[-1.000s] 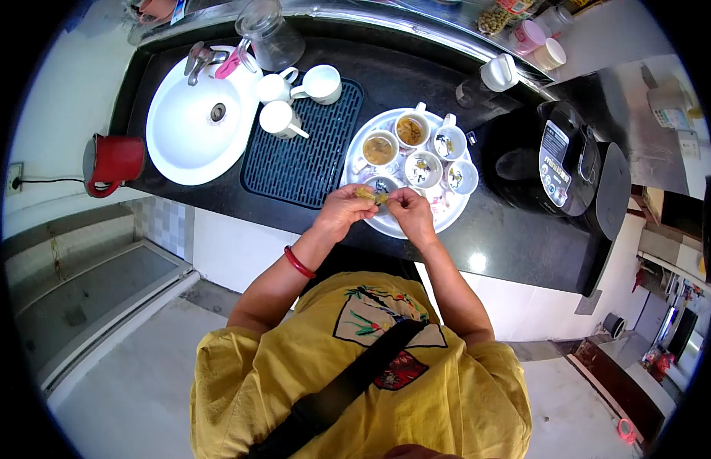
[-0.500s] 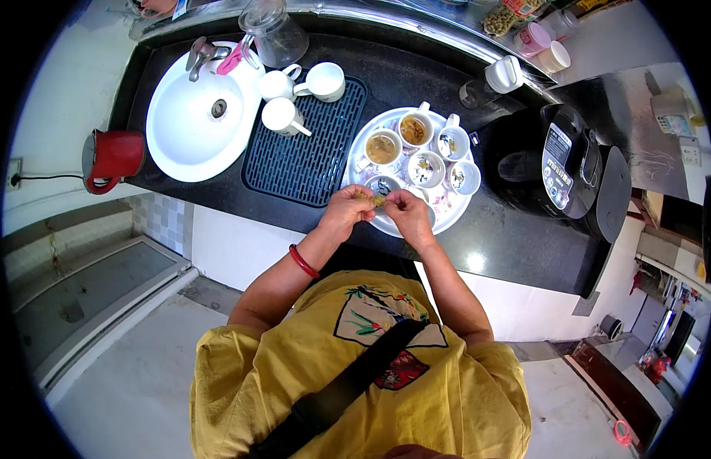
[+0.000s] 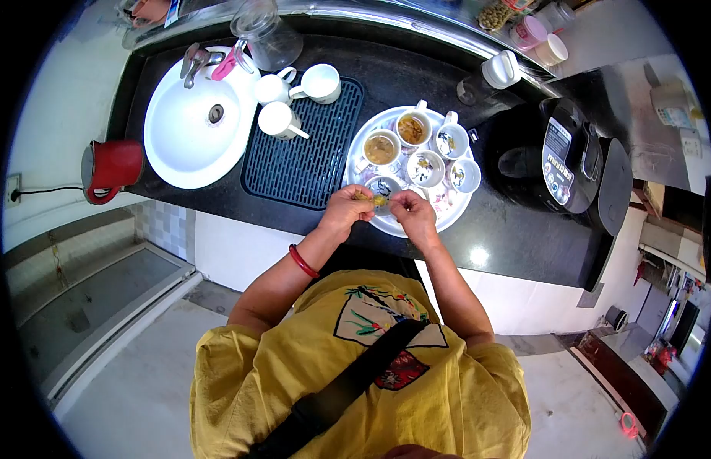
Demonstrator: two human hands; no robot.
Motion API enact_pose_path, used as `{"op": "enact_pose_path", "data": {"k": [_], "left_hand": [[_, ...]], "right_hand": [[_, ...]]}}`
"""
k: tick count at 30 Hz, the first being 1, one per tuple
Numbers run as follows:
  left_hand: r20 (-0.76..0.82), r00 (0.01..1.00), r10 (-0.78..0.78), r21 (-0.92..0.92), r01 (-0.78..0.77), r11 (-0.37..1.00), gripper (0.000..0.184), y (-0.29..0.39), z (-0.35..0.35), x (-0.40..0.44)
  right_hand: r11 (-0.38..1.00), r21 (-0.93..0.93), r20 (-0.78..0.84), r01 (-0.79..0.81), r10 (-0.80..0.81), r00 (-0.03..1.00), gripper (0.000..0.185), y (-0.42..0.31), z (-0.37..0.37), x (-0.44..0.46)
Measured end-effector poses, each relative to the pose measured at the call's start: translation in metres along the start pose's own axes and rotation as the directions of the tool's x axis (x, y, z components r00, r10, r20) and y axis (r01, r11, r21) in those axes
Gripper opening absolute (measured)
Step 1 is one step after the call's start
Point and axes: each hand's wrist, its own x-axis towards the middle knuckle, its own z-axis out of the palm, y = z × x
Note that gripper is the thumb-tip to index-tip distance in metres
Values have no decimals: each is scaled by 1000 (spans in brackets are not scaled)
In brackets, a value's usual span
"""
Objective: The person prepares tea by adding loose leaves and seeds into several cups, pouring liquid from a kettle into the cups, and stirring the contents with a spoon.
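A small yellowish-brown piece (image 3: 379, 200), perhaps dried plant matter, is pinched between my fingers above the near side of a round tray (image 3: 445, 222). My left hand (image 3: 346, 212), closed, grips it from the left. The fingertips of my right hand (image 3: 416, 216) are pinched at its right end. Just behind my hands is a white cup (image 3: 384, 184), and another near cup is partly hidden by my right hand. Two cups of brownish liquid, one to the left (image 3: 381, 147) and one at the back (image 3: 413, 128), share the tray with cups holding dry bits (image 3: 426, 168).
Left of the tray lies a dark slotted drain mat (image 3: 298, 172) with white mugs (image 3: 279, 120). Beyond it are a white sink (image 3: 176, 164), a glass jug (image 3: 275, 47) and a red kettle (image 3: 117, 166). A black appliance (image 3: 524, 161) stands to the right on the dark counter (image 3: 516, 249).
My right fingertips have shifted slightly right, and more of the yellowish piece shows between my hands. The view has tilted a little; cups and tray stay in place.
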Motion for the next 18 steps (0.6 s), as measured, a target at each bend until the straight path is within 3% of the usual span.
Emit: {"op": "enact_pose_path", "data": {"k": [3, 10, 18], "left_hand": [[17, 1000, 19, 37, -19, 999, 16, 1, 1, 0], [29, 999, 35, 52, -37, 998, 16, 3, 2, -2], [7, 1000, 26, 10, -26, 1000, 16, 12, -5, -12]], "right_hand": [[983, 171, 14, 67, -70, 997, 14, -3, 7, -1], [988, 102, 55, 113, -119, 991, 16, 2, 10, 1], [949, -230, -53, 216, -234, 971, 21, 10, 8, 1]]}}
